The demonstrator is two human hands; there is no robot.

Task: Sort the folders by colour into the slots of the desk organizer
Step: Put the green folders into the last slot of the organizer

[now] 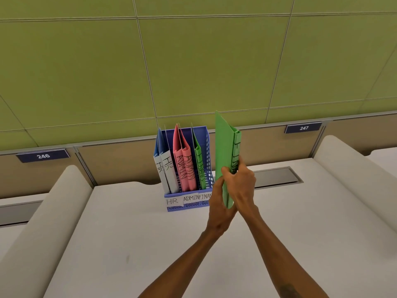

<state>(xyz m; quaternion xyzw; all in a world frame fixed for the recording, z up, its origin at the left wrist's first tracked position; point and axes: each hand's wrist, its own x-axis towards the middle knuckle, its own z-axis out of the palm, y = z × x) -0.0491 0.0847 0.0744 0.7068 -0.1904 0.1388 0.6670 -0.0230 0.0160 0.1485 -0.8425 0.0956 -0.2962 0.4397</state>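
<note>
Green folder stands upright, long axis vertical, spine toward the camera. Left hand and right hand both grip its lower end, just right of the organizer.

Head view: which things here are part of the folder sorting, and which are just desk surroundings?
Part of the job:
- desk organizer, labelled HR, ADMIN, FINAN
- blue folders
- pink folders
- green folder in the slot
- green folder in hand, held upright by left hand and right hand

Just surroundings:
- number plate 246
- number plate 247
- cable hatch
- green wall panels
</note>
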